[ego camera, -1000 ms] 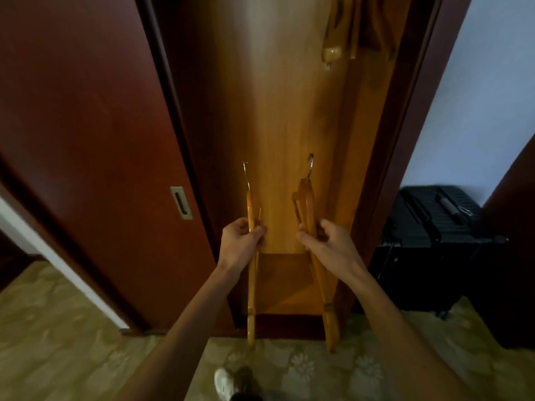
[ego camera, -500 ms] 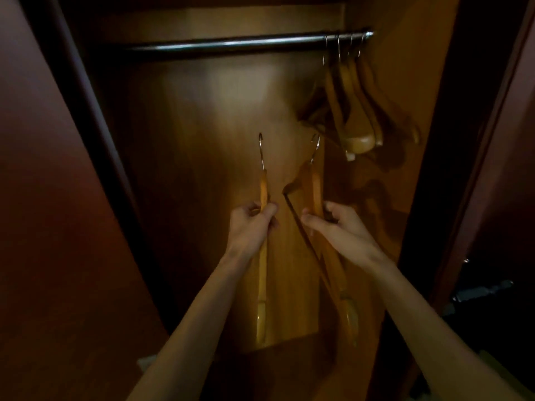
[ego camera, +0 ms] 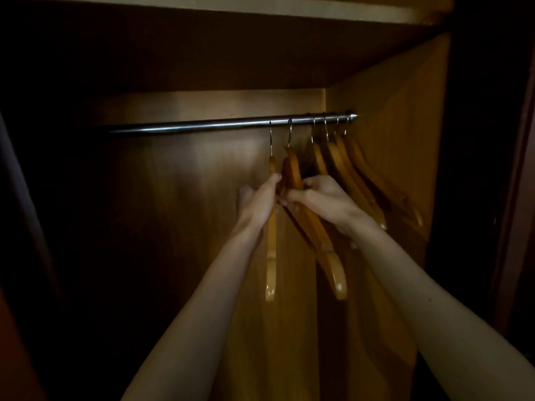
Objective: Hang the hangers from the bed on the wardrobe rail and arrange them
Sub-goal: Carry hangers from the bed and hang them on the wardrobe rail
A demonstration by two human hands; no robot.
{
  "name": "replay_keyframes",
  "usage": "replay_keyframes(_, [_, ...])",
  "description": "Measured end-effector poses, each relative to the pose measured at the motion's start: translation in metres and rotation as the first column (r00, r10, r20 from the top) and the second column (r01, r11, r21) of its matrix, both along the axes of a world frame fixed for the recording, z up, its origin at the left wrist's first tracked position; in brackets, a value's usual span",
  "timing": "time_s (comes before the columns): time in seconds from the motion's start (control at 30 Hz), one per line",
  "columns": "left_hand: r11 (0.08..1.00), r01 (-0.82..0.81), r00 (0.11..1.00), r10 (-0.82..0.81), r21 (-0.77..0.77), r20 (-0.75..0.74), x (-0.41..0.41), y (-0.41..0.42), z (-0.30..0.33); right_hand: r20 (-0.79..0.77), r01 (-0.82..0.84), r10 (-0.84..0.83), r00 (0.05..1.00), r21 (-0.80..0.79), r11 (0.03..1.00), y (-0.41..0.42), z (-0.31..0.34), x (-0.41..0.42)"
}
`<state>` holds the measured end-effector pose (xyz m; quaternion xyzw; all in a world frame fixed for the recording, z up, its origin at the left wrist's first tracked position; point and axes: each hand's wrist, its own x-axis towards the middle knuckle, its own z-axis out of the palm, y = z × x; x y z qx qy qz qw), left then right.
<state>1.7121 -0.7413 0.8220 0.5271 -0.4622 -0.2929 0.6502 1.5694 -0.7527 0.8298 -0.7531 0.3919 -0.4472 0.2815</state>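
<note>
A metal rail [ego camera: 202, 124] runs across the open wardrobe. My left hand [ego camera: 257, 202] grips a wooden hanger [ego camera: 271, 256] seen edge-on, its hook over the rail. My right hand [ego camera: 324, 198] grips a second wooden hanger [ego camera: 315, 230] just to its right, and that hook also sits on the rail. Several more wooden hangers [ego camera: 362, 180] hang bunched at the rail's right end, close to my right hand.
The wardrobe's right side wall [ego camera: 405, 125] stands right behind the bunched hangers. A shelf board [ego camera: 260, 8] lies above the rail. The left part of the rail carries no hangers, and the interior there is dark.
Both hands have lifted their hangers from waist height up to the rail, and the hooks now sit over it. My view has tilted up into the wardrobe.
</note>
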Motion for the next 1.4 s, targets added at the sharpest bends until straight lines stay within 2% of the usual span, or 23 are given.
replay_keyframes(0.2, [0.997,0.052,0.996,-0.047,-0.065,0.07,-0.014,-0.039,0.027,0.042,0.056,-0.057,0.998,0.022,0.998,-0.034,0.038,-0.007])
replay_keyframes(0.47, [0.998,-0.002,0.999,0.004,-0.056,0.04,-0.02,-0.088,0.057,-0.057,0.104,-0.099,0.993,0.078,0.992,-0.078,0.074,-0.007])
replay_keyframes(0.67, [0.999,-0.002,0.994,0.006,-0.035,0.111,-0.023,-0.107,0.042,-0.062,0.098,-0.09,0.994,0.144,0.985,-0.096,0.058,-0.006])
replay_keyframes(0.87, [0.999,0.046,0.994,-0.044,-0.024,0.104,-0.028,-0.119,0.025,-0.125,0.137,-0.115,0.985,0.178,0.975,-0.097,0.062,-0.012])
replay_keyframes(1.27, [0.998,0.006,1.0,-0.006,-0.064,-0.004,-0.059,-0.115,0.016,-0.146,0.29,-0.279,0.949,0.056,0.955,-0.105,0.055,-0.021])
replay_keyframes(1.4, [0.998,-0.029,0.998,0.031,-0.05,0.047,-0.063,-0.111,0.014,-0.186,0.335,-0.335,0.924,-0.032,0.942,-0.098,0.047,-0.033])
